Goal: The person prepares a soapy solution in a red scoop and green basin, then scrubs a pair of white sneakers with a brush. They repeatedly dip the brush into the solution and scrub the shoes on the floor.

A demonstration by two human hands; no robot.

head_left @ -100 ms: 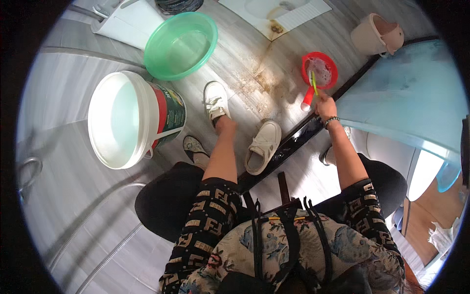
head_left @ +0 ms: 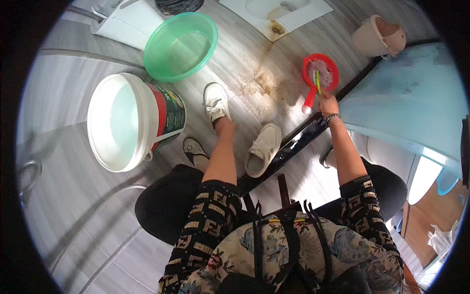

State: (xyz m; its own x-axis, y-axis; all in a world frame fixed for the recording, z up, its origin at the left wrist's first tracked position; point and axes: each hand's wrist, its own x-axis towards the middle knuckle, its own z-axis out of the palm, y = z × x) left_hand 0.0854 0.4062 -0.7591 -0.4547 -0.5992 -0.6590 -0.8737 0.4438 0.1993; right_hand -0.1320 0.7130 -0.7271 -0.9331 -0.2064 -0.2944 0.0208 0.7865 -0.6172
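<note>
My left hand (head_left: 224, 125) reaches into the heel opening of a white lace-up shoe (head_left: 215, 102); its fingers are hidden inside. Another white shoe (head_left: 264, 149) rests beside the dark sill, to the right of my left forearm. My right hand (head_left: 328, 105) is closed round the yellow-green handle of a brush (head_left: 317, 81). The brush's far end dips into foamy water in a red dipper (head_left: 335, 73), whose handle points toward me. That brush end is partly hidden by foam.
At the left stand a large white bucket (head_left: 147, 122) holding water and a green basin (head_left: 209, 54). A beige bucket (head_left: 367, 41) lies by the glassy blue panel (head_left: 391, 93). Brown dirt marks the floor near the squat toilet (head_left: 306, 22). A dark sill (head_left: 298, 139) crosses the floor.
The brush in my right hand has shifted slightly right and tilts differently in the dipper. The dipper has moved a little. My left hand and its shoe stay nearly still.
</note>
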